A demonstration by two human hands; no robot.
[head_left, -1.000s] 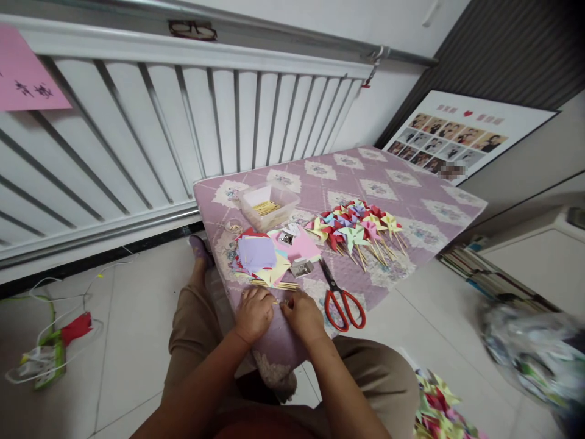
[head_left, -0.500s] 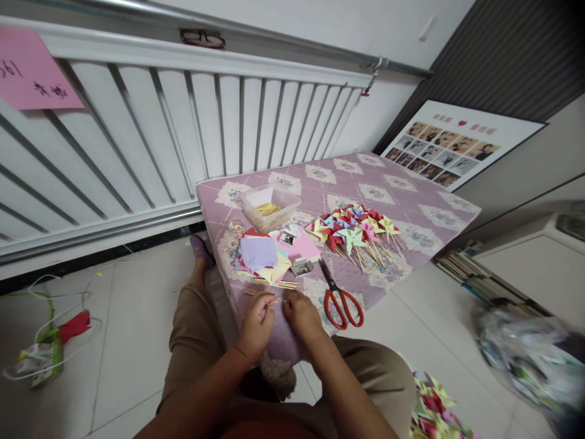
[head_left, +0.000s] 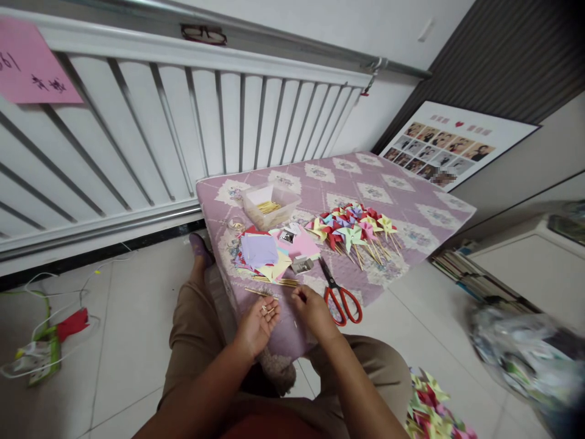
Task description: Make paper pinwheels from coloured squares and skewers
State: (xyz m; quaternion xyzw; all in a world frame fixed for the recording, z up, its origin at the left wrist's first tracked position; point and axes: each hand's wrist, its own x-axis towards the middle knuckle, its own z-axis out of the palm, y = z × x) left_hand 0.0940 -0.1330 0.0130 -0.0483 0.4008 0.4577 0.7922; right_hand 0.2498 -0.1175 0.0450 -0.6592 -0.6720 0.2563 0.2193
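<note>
Near the close edge of the cloth-covered tabletop point(head_left: 411, 201), the left hand point(head_left: 259, 321) lies palm up and open, its fingers slightly cupped around a few small pale bits point(head_left: 266, 310) resting loose on the palm. These look very light and hard, likely to roll or spill if the palm tilts, so a fingertip pinch, one piece at a time, should suit them best. The right hand point(head_left: 314, 310) sits just across from it, fingers bent inward with the tips close together; whether they pinch anything I cannot tell. Just beyond the left fingertips lies a single thin stick point(head_left: 256, 291), with a small row of sticks point(head_left: 287, 282) behind it. Those seem light and stiff, easily taken at mid-length, though apt to roll. Farther back, the stacked paper squares point(head_left: 259, 251) look soft and quick to crease, better lifted by an edge. The red-handled scissors point(head_left: 333, 285), probably the heaviest piece, lie right of the right hand.
</note>
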